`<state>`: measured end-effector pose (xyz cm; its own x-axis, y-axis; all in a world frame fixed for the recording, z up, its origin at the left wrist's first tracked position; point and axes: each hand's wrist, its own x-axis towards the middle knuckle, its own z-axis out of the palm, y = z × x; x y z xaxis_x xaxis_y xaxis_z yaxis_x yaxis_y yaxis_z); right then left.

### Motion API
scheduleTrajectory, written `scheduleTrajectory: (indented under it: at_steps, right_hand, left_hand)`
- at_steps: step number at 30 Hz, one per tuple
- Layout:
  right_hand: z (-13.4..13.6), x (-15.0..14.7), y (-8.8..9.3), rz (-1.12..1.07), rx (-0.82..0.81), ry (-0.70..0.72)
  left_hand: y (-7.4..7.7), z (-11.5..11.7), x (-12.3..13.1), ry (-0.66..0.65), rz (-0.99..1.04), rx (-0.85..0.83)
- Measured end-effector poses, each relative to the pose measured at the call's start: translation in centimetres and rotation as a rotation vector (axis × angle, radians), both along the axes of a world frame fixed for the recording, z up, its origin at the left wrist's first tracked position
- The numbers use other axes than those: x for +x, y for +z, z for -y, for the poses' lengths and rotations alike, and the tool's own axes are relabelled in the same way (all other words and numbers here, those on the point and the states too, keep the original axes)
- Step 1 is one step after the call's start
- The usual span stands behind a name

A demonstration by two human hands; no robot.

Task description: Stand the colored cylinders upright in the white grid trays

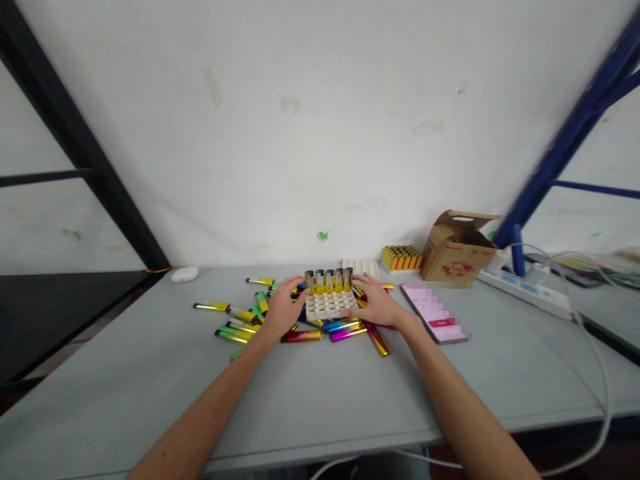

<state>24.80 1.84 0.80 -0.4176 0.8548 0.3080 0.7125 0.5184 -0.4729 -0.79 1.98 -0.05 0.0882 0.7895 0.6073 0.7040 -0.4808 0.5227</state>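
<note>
A white grid tray (327,307) rests on a heap of shiny rainbow-coloured sticks (345,329) in the middle of the grey table (320,393). A row of several clear tubes with yellow liquid (329,281) stands upright in the tray's far row. My left hand (281,308) grips the tray's left side, fingers curled round its edge. My right hand (376,303) holds the tray's right side the same way. More coloured sticks (231,313) lie scattered to the left of my left hand.
A phone (434,312) with a pink screen lies right of my right hand. A brown cardboard box (457,248), a block of orange cylinders (401,257), a second white tray (361,267), a power strip (525,288) with cables and a small white object (185,274) line the back.
</note>
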Motion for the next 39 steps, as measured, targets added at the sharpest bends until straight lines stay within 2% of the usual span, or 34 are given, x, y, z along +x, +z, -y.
scheduleTrajectory:
  at_steps: [3,6,10,13,19,26,30,36,39]
  right_hand:
    - [0.1,0.0,0.1,0.019,-0.028,0.003]
    - [0.1,0.1,0.1,0.023,-0.04,-0.001]
    - [0.1,0.3,-0.1,0.037,-0.056,-0.008]
    - [0.1,0.4,-0.1,0.032,-0.051,-0.012]
    - [0.4,0.2,0.3,0.028,-0.029,0.009]
    - [0.4,0.3,0.6,-0.01,-0.028,0.004]
    - [0.5,0.3,0.8,0.003,-0.028,0.009]
    - [0.8,0.3,1.1,-0.006,-0.028,0.005]
    - [0.8,0.5,1.1,-0.02,-0.035,-0.007]
  left_hand:
    - [0.7,-0.1,-0.9,-0.013,-0.057,0.029]
    - [0.9,-0.4,-3.5,0.032,-0.11,0.049]
    - [0.2,-1.3,-7.9,0.148,-0.21,-0.054]
    - [-0.4,-2.0,-9.6,0.172,-0.295,-0.141]
    - [-0.2,-2.3,-10.0,0.182,-0.468,-0.244]
    - [-0.1,-2.5,-11.2,0.298,-0.514,-0.226]
    - [-0.4,-2.6,-11.6,0.32,-0.579,-0.3]
    - [0.0,-2.1,-11.9,0.368,-0.576,-0.315]
    - [0.7,-1.8,-11.7,0.437,-0.519,-0.254]
